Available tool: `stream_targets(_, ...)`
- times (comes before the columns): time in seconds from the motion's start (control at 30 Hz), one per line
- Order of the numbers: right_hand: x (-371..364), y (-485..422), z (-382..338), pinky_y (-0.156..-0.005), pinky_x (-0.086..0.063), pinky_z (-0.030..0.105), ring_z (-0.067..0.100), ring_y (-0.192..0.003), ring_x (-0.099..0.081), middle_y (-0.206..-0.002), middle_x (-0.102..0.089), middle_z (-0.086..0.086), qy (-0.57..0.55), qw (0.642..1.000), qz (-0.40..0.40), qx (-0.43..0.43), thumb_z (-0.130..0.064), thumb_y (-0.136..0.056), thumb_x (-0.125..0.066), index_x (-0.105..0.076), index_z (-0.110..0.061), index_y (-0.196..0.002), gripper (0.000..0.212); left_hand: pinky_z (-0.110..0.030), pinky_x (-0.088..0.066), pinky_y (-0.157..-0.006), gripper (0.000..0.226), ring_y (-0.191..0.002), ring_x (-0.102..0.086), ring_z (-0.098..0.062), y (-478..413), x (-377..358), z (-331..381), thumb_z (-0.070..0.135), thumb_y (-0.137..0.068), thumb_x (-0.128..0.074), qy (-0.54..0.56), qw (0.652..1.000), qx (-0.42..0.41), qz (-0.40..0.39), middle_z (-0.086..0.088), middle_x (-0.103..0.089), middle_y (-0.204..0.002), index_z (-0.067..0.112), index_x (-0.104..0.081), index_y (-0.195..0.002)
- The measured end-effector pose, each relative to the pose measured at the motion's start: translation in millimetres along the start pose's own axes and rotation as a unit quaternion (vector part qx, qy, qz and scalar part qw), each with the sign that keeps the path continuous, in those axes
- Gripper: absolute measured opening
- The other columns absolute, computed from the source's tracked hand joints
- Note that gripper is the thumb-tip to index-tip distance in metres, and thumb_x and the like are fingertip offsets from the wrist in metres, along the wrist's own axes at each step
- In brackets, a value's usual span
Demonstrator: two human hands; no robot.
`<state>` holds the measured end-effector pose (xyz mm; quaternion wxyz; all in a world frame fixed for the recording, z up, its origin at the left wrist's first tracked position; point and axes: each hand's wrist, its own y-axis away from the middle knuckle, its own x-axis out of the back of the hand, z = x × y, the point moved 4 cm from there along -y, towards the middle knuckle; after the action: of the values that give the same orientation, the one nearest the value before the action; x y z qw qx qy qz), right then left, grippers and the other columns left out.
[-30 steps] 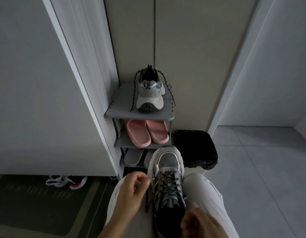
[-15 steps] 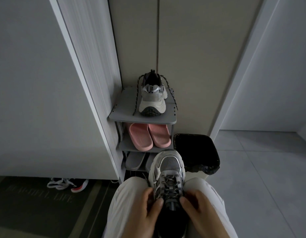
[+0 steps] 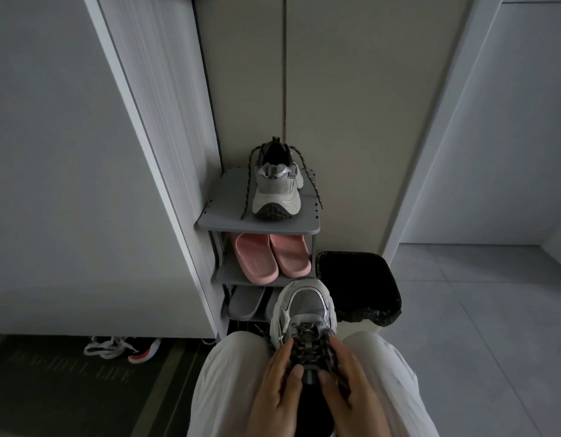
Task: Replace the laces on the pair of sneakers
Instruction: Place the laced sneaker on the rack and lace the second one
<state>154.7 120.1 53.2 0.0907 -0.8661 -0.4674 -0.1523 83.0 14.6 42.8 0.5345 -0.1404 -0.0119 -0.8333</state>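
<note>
Nearest, the left hand (image 3: 274, 395) and the right hand (image 3: 351, 397) each curl round one side of the one lap sneaker (image 3: 304, 305), held toe-forward between the two knees (image 3: 238, 354), thumbs pressed on its speckled laces (image 3: 307, 343). Beyond the toe stands one shoe rack (image 3: 224, 216) with one black-lined bin (image 3: 358, 285) just beside it — lower tiers carry two grey slippers (image 3: 244, 302) and, above them, two pink slippers (image 3: 257, 260). Farthest, on the top tier, the second sneaker (image 3: 277, 193) sits heel toward the camera, two loose lace ends (image 3: 248, 190) trailing down its sides.
</note>
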Motion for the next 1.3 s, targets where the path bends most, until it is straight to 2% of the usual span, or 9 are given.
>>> stream_targets(0.23,7.4,1.4,-9.4,-0.099,-0.045,0.025,-0.006,-0.117,-0.051,-0.126,-0.053,-0.03,-0.01,0.999,-0.001,0.053,-0.012,-0.084,-0.062,-0.043,-0.055,-0.122,0.06,0.006,-0.029,-0.085,0.048,-0.116,-0.039,0.016,0.6,2.0,18.6,0.09,-0.062,-0.031,-0.026,0.997,-0.056,0.041,0.043,-0.029,-0.126,0.076,-0.033,-0.108)
stream_targets(0.33,9.9,0.2,-15.6,-0.1,-0.044,0.023,-0.005,-0.118,-0.05,-0.125,-0.055,-0.027,-0.01,0.998,-0.017,0.065,-0.025,-0.079,-0.06,-0.046,-0.054,-0.12,0.052,0.004,-0.027,-0.091,0.04,-0.118,-0.043,0.007,-0.7,2.0,20.4,0.055,-0.088,-0.041,-0.066,0.986,-0.137,0.061,0.027,-0.039,-0.134,0.046,-0.044,-0.126)
stream_targets(0.43,14.1,-2.0,-17.1,-0.094,-0.039,0.006,-0.012,-0.116,-0.047,-0.121,-0.052,-0.031,0.043,0.992,0.022,0.113,-0.024,-0.077,-0.064,-0.048,-0.053,-0.117,0.052,0.005,-0.019,-0.095,0.042,-0.121,-0.035,0.018,-3.3,3.9,21.1,0.023,-0.082,-0.044,-0.122,0.972,-0.184,0.082,0.023,-0.045,-0.132,0.024,-0.056,-0.122)
stream_targets(0.5,11.3,-3.7,-17.8,-0.094,-0.042,0.009,-0.009,-0.114,-0.051,-0.12,-0.052,-0.034,0.01,0.996,-0.006,0.085,-0.024,-0.081,-0.066,-0.045,-0.061,-0.115,0.055,0.005,-0.021,-0.094,0.048,-0.12,-0.036,0.018,-6.6,3.7,19.4,0.026,-0.081,-0.043,-0.096,0.977,-0.176,0.068,0.027,-0.045,-0.131,0.04,-0.05,-0.126)
stream_targets(0.63,7.0,-6.4,-11.6,-0.094,-0.046,0.018,-0.011,-0.11,-0.053,-0.12,-0.052,-0.035,-0.007,0.998,-0.015,0.059,-0.067,-0.064,-0.063,-0.043,-0.06,-0.117,0.057,0.0,-0.034,-0.087,0.044,-0.113,-0.049,0.009,-8.5,1.2,6.6,0.048,-0.071,-0.047,0.04,0.997,-0.035,0.052,0.029,-0.049,-0.123,0.068,-0.043,-0.11)
stream_targets(0.73,3.4,-9.7,-2.9,-0.098,-0.046,0.026,-0.008,-0.113,-0.052,-0.119,-0.054,-0.034,-0.024,0.999,-0.034,0.033,-0.034,-0.072,-0.063,-0.042,-0.061,-0.116,0.056,-0.006,-0.038,-0.089,0.038,-0.111,-0.054,0.0,-15.2,4.9,7.9,0.034,-0.07,-0.053,0.089,0.995,-0.003,0.052,0.024,-0.059,-0.114,0.057,-0.057,-0.101)
stream_targets(1.0,3.1,-13.4,10.0,-0.09,-0.046,0.014,-0.014,-0.105,-0.053,-0.111,-0.05,-0.045,0.005,1.0,-0.017,0.018,-0.017,-0.078,-0.067,-0.035,-0.075,-0.107,0.072,-0.01,-0.04,-0.093,0.026,-0.112,-0.054,0.003,-51.1,11.6,58.1,0.021,-0.087,-0.043,0.087,0.993,-0.077,-0.024,0.021,-0.061,-0.113,0.023,-0.059,-0.107)
stream_targets(1.17,2.2,-14.0,8.6,-0.087,-0.046,0.009,-0.016,-0.104,-0.053,-0.115,-0.042,-0.049,0.026,0.999,-0.005,0.036,-0.036,-0.069,-0.058,-0.031,-0.075,-0.11,0.063,-0.005,-0.027,-0.103,0.05,-0.131,-0.021,0.016,-52.7,8.5,28.7,0.047,-0.087,-0.053,0.065,0.989,-0.036,-0.127,0.032,-0.026,-0.143,0.035,-0.038,-0.132)
stream_targets(1.3,3.8,-14.2,2.8,-0.084,-0.039,0.0,-0.02,-0.105,-0.049,-0.113,-0.035,-0.055,0.053,0.997,0.007,0.057,-0.036,-0.067,-0.058,-0.026,-0.077,-0.11,0.067,-0.022,-0.04,-0.102,0.099,-0.125,-0.043,0.004,-31.6,4.6,7.2,0.065,-0.056,-0.074,0.181,0.978,0.058,-0.089,0.013,-0.039,-0.141,0.04,-0.02,-0.135)
